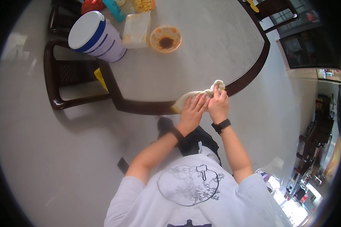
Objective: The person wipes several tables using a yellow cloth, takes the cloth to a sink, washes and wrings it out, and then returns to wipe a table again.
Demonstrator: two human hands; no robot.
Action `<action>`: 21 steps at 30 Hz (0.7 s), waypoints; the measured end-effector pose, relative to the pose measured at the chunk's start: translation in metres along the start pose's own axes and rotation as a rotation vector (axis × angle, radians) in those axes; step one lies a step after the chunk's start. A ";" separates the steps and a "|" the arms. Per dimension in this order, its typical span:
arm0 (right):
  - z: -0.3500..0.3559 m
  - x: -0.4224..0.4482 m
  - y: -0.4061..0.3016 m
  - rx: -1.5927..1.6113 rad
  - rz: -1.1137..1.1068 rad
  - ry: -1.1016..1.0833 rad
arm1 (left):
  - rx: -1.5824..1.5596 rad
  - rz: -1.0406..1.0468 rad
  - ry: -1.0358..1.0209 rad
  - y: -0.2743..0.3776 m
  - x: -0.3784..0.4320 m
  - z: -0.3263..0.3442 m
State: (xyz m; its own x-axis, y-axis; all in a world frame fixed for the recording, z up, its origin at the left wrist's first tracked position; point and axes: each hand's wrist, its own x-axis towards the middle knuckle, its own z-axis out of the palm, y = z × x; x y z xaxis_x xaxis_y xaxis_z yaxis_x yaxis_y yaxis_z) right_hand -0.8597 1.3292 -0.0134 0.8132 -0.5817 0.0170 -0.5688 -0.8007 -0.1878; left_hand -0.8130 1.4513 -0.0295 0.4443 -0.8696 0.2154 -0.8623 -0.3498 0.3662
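A white cloth with yellow edging (184, 100) lies bunched along the dark wooden rim of a table (147, 107). My left hand (191, 115) presses on it with the fingers fairly straight and side by side. Just to the right, my right hand (219, 105) grips the cloth's twisted end, its index finger stretched along the top. The two hands are close together at the table's near edge. Part of the cloth is hidden under the fingers.
On the grey tabletop stand an orange-rimmed bowl with dark residue (166, 39), a whitish box (137, 30), a large lidded white bucket (98, 37) and a blue-green bottle (115, 10). Dark wooden chairs (55, 85) stand at the left. My foot (165, 124) is below the rim.
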 end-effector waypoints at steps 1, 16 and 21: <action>0.002 -0.004 -0.002 0.003 -0.003 0.038 | 0.001 -0.005 -0.001 -0.002 -0.004 -0.002; 0.046 0.014 -0.203 0.375 -0.522 -0.119 | -0.039 -0.339 0.094 -0.128 -0.119 -0.082; 0.047 0.074 -0.254 0.359 -0.448 -0.244 | 0.016 -0.465 0.070 -0.157 -0.086 -0.088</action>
State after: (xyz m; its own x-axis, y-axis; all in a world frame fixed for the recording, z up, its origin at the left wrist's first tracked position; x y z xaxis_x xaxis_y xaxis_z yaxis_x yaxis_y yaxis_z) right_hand -0.6491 1.4958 -0.0110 0.9920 -0.1171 -0.0462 -0.1236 -0.8370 -0.5331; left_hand -0.6943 1.6115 -0.0258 0.7994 -0.5937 0.0919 -0.5708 -0.7028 0.4245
